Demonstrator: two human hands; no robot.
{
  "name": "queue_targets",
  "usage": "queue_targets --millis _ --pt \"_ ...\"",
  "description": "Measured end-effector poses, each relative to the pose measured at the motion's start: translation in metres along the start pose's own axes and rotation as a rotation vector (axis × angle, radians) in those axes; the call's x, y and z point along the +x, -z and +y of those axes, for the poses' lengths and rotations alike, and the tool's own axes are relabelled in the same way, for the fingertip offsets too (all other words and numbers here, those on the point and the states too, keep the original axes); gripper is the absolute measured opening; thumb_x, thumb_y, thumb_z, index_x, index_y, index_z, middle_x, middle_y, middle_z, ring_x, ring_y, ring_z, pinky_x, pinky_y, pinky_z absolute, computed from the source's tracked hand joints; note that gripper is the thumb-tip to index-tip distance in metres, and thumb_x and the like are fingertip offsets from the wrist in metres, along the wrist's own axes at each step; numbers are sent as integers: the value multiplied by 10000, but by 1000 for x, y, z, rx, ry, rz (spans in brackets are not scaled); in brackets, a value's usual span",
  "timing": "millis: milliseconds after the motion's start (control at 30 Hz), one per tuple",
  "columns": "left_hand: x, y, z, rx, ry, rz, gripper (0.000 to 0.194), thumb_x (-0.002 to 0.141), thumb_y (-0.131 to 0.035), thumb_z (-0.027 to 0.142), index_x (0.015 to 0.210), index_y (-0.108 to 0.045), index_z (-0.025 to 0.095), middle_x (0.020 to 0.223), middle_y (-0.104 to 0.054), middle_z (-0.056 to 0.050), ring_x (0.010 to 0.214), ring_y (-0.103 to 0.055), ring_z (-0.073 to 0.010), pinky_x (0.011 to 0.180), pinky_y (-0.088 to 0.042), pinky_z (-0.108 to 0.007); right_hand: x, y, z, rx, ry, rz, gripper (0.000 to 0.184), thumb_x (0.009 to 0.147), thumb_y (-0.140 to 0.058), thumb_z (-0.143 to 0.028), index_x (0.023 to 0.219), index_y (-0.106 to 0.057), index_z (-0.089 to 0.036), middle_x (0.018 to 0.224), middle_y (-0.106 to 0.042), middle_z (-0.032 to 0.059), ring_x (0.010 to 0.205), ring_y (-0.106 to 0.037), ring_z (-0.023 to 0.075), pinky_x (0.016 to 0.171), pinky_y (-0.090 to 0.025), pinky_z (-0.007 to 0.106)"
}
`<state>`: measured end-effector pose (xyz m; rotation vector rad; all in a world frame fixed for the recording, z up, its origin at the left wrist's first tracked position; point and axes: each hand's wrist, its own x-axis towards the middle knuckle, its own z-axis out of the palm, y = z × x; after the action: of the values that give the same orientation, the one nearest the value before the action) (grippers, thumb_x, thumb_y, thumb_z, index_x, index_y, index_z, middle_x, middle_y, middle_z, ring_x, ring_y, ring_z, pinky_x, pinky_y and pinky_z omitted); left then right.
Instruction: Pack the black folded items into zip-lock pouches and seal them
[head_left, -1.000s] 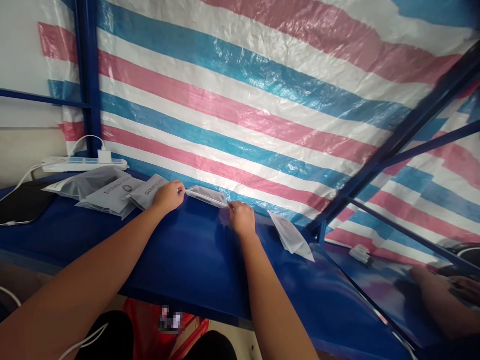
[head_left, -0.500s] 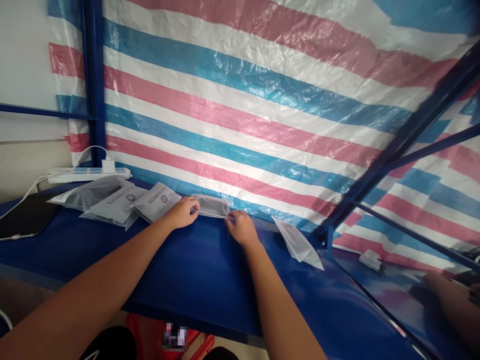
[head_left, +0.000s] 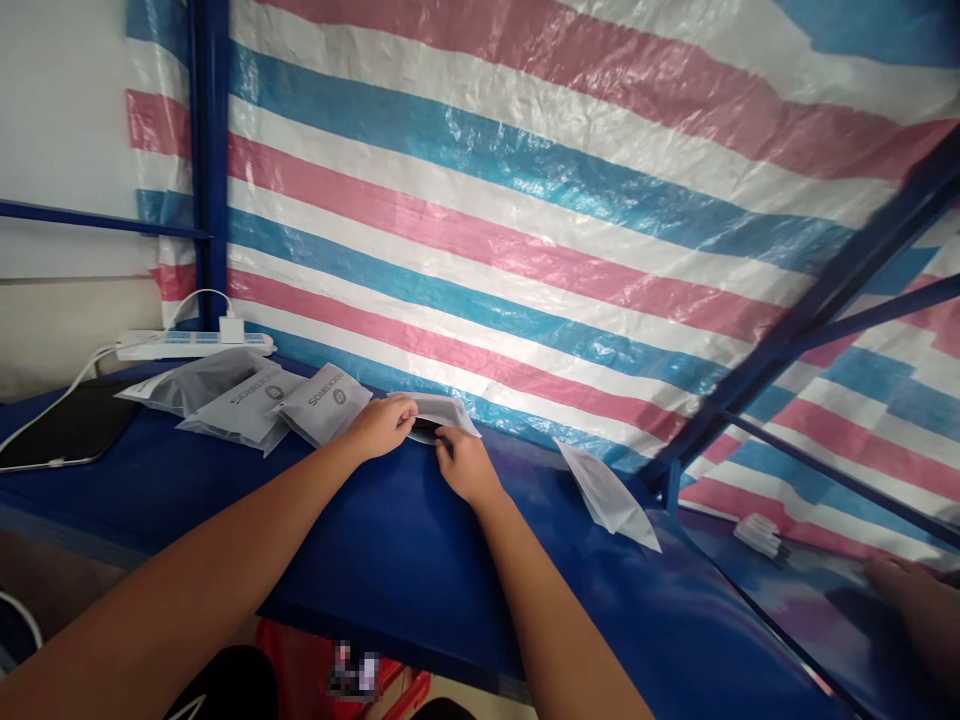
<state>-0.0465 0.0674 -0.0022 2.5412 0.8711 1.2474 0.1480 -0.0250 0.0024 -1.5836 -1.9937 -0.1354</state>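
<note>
A frosted plastic bag [head_left: 450, 408] lies near the back of the blue table, its near side parted and dark inside. My left hand [head_left: 384, 428] pinches the bag's left edge, fingers closed. At the parted side, my right hand [head_left: 469, 465] has its fingers closed around the near lip; the fingertips are partly hidden. To the left of my hands rest several frosted bags with printed lettering, the nearest printed bag [head_left: 326, 405] beside my left wrist. Another frosted bag [head_left: 607, 495] lies to the right, apart from my hands.
A white power strip [head_left: 150, 345] with a plugged-in charger [head_left: 232, 326] sits at the back left. A black tablet-like device [head_left: 64, 425] lies before it. Striped plastic sheeting [head_left: 487, 220] and a blue frame post [head_left: 210, 170] rise behind. Someone else's arm [head_left: 911, 600] shows at right.
The bag's near side has parted, showing a dark inside. My right hand has moved left along it, closer to my left hand. The view has shifted slightly.
</note>
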Motion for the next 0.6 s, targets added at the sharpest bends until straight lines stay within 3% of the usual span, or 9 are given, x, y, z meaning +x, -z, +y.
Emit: queue_targets --millis 100,200,300,400,500,600 --pt "2 1 10 -2 -21 25 161 932 -491 199 931 -647 239 877 -657 -16 753 -601 -170 716 -455 -305 -1 -8 2 -39 8 6 403 917 -511 -126 1304 -622 -130 1317 -652 157 1231 -608 243 1048 -482 360" --pt "2 2 19 -26 -18 53 176 912 -500 186 975 -654 241 816 -648 -5 716 -592 -165 710 -459 -305 -1 -9 7 -80 -60 45 511 919 -529 -160 1426 -513 -91 1403 -577 204 1301 -559 266 1083 -464 394" --pt "1 3 23 -91 -38 54 158 878 -550 190 984 -654 242 785 -658 1 713 -607 -171 733 -492 -311 0 -6 9 -75 -118 59 459 923 -548 -196 1374 -547 -113 1354 -603 194 1232 -605 265 1042 -489 386" --pt "3 0 14 -123 -25 138 135 903 -556 241 992 -656 224 947 -703 -48 916 -655 -208 863 -518 -333 2 -5 12 -3 -205 63 323 917 -579 -226 1226 -626 -147 1191 -690 153 1024 -691 241 930 -534 357" --pt "5 -5 -5 -69 219 167 233 943 -528 312 1105 -653 201 1170 -696 -114 1110 -635 -266 953 -503 -388 5 -5 15 119 -366 91 312 906 -621 -276 1198 -642 -165 1061 -739 117 907 -721 241 877 -550 365" --pt "6 -10 -18 -53 437 -37 347 980 -465 412 1171 -648 187 1199 -707 -143 1091 -652 -305 902 -506 -412 8 -5 18 408 -591 108 349 896 -659 -346 1192 -645 -161 1006 -750 110 918 -739 253 870 -573 372"
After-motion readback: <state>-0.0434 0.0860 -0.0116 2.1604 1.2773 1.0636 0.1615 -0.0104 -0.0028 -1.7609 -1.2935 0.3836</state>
